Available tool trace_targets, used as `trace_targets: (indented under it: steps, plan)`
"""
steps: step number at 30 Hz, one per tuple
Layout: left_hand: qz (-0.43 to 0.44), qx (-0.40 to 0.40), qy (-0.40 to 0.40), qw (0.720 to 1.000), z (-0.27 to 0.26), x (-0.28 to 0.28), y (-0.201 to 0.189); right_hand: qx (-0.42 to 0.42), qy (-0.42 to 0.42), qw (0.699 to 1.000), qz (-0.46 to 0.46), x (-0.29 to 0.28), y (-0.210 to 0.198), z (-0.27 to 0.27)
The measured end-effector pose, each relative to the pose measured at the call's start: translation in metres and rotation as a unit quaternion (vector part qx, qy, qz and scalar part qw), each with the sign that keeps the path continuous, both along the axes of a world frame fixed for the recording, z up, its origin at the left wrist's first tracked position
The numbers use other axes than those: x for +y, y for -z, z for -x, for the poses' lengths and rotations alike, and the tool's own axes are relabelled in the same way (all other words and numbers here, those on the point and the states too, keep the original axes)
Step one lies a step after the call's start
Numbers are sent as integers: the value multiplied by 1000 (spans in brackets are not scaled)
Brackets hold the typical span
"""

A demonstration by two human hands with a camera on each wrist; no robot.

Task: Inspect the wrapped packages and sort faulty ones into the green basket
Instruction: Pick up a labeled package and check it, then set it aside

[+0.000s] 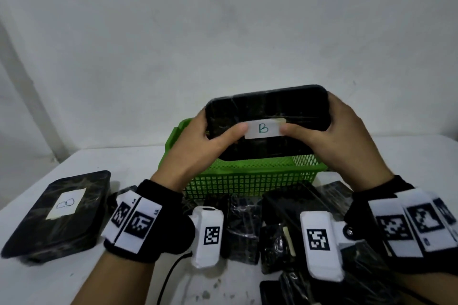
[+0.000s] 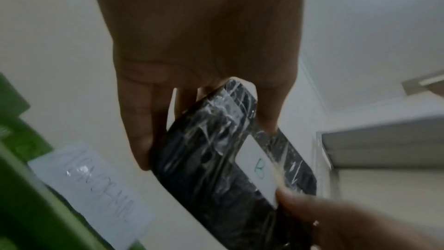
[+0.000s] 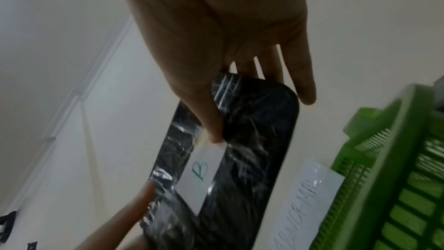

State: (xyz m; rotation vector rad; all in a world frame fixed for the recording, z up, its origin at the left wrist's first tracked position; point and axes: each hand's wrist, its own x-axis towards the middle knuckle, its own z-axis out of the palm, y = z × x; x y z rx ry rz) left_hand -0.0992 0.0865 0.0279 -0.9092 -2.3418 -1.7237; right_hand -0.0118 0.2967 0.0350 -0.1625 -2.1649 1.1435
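Note:
A black film-wrapped package with a white label marked "B" is held up above the green basket. My left hand grips its left end, thumb on the front beside the label. My right hand grips the right end the same way. In the left wrist view the package lies between the fingers behind and the thumb in front. The right wrist view shows the package, its label and the basket with a paper note.
Another wrapped package labelled "B" lies on the white table at the left. A pile of several black wrapped packages sits in front of the basket, between my wrists. A white wall stands close behind.

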Motion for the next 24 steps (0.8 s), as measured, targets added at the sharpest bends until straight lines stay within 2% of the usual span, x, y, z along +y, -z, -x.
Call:
trace_targets:
  steps: [2, 5, 8, 12, 15, 19, 21, 24]
  plan:
    - [-57, -49, 24, 997, -4, 2, -3, -39, -40, 998, 20, 2, -6, -5]
    - [-125, -64, 6, 990, -2, 3, -6, -83, -129, 979, 134, -3, -17, -15]
    - [-168, -76, 7, 983, -2, 0, -9, -90, -143, 968, 184, -8, -19, -14]
    - [-140, -133, 38, 980, 1, -9, -11, -77, -145, 961, 223, -14, -12, -6]
    - [-150, -130, 42, 979, 1, -10, -12, -72, -167, 954, 239, -17, -7, -1]
    - [-179, -111, 50, 976, -2, 0, -9, -108, -130, 957, 237, -18, -3, 3]
    - [-180, -104, 57, 976, -2, 3, -8, -115, -138, 955, 237, -17, -3, 3]
    - [-167, -97, 52, 980, 1, 3, -4, -89, -140, 960, 225, -13, -5, 4]
